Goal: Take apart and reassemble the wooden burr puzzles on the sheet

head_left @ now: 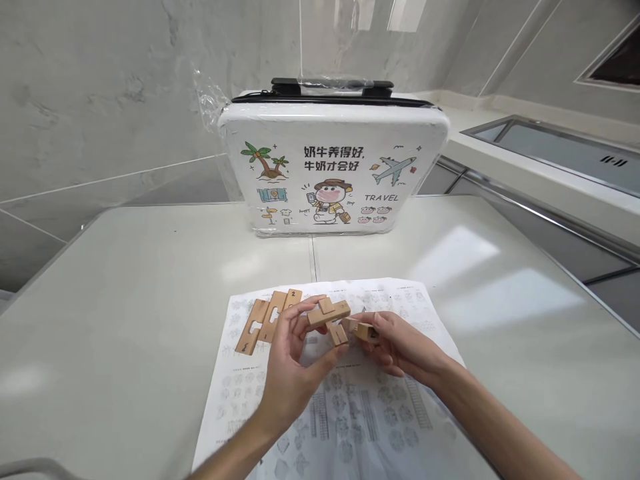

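Observation:
My left hand (300, 360) grips a few interlocked wooden burr-puzzle pieces (327, 315), with the fingers behind and the thumb below. My right hand (395, 343) is closed on another notched wooden puzzle piece (366, 331), held just right of the joined ones. Whether the two touch, I cannot tell. Left of my hands, several notched wooden pieces (259, 310) lie side by side with handwritten numbers on them, and my left hand partly hides them. Under everything is a printed instruction sheet (240, 393) covered in small diagrams.
A white case (285, 127) with cartoon prints, a black handle and clear plastic wrap stands upright at the back of the white table (125, 293). A grey wall (110, 93) rises behind it. To the right runs a counter with a glass-topped panel (570, 153).

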Demonstrator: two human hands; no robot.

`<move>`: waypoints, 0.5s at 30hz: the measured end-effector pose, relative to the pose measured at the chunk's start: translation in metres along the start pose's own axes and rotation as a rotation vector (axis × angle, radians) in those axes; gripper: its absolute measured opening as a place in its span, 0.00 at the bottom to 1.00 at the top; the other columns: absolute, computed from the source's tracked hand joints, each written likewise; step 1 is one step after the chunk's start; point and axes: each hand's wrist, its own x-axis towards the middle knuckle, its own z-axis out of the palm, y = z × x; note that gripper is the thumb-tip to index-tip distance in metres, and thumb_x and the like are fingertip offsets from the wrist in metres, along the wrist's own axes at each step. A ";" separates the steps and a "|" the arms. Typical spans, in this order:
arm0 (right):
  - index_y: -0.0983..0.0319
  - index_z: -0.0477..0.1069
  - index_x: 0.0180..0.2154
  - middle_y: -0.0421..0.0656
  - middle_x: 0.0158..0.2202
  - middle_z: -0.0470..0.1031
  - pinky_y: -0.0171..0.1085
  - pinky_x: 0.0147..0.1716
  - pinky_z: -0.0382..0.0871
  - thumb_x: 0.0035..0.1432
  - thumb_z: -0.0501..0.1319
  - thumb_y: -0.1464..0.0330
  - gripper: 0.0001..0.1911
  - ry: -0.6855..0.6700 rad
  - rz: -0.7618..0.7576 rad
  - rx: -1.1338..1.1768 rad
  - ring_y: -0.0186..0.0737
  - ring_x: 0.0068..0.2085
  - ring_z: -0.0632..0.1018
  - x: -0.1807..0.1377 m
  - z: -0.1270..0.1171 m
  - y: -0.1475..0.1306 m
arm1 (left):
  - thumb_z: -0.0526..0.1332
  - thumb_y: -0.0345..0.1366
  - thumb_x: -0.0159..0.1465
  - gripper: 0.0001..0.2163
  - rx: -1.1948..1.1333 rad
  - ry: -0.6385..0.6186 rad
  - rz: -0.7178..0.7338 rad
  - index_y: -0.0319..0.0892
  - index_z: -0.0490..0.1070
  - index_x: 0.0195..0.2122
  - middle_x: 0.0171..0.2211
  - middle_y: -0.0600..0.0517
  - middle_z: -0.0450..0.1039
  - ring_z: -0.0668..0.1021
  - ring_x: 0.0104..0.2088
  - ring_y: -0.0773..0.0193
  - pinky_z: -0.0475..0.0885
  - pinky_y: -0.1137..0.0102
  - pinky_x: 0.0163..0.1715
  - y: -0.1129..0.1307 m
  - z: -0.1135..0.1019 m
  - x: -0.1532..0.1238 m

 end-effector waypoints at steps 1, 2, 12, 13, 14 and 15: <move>0.64 0.73 0.36 0.37 0.29 0.63 0.27 0.14 0.52 0.62 0.65 0.39 0.32 0.002 0.012 0.005 0.24 0.20 0.57 0.000 0.001 0.001 | 0.77 0.37 0.60 0.27 0.018 -0.012 0.011 0.52 0.68 0.57 0.66 0.45 0.70 0.79 0.60 0.51 0.78 0.57 0.56 0.001 0.000 -0.001; 0.63 0.73 0.36 0.37 0.29 0.63 0.27 0.14 0.52 0.62 0.65 0.39 0.32 0.005 0.026 0.013 0.24 0.20 0.57 0.000 0.002 0.002 | 0.77 0.37 0.60 0.27 0.039 -0.026 0.024 0.52 0.68 0.57 0.66 0.45 0.71 0.79 0.58 0.51 0.79 0.57 0.55 0.001 0.001 -0.002; 0.61 0.65 0.29 0.36 0.25 0.64 0.28 0.13 0.49 0.62 0.62 0.36 0.34 0.024 0.064 -0.018 0.26 0.19 0.58 -0.001 0.006 0.003 | 0.74 0.32 0.63 0.26 0.247 -0.128 0.254 0.55 0.68 0.59 0.63 0.48 0.74 0.77 0.64 0.51 0.77 0.56 0.60 -0.006 0.000 -0.008; 0.61 0.65 0.29 0.36 0.24 0.64 0.28 0.14 0.49 0.62 0.62 0.37 0.34 0.027 0.061 -0.021 0.26 0.19 0.58 -0.001 0.006 0.002 | 0.74 0.32 0.63 0.26 0.264 -0.140 0.268 0.55 0.68 0.59 0.63 0.48 0.74 0.77 0.64 0.51 0.76 0.55 0.60 -0.006 -0.001 -0.008; 0.61 0.64 0.28 0.35 0.24 0.63 0.28 0.14 0.48 0.62 0.63 0.37 0.33 0.032 0.060 -0.024 0.25 0.19 0.57 -0.002 0.006 0.001 | 0.74 0.32 0.64 0.26 0.280 -0.156 0.282 0.55 0.68 0.59 0.63 0.48 0.74 0.77 0.63 0.51 0.76 0.55 0.60 -0.005 -0.001 -0.007; 0.61 0.64 0.28 0.35 0.24 0.63 0.28 0.14 0.48 0.62 0.63 0.37 0.33 0.036 0.060 -0.026 0.25 0.19 0.57 -0.003 0.007 0.000 | 0.74 0.32 0.64 0.26 0.294 -0.173 0.300 0.55 0.67 0.59 0.63 0.49 0.74 0.78 0.63 0.51 0.76 0.55 0.61 -0.005 -0.001 -0.007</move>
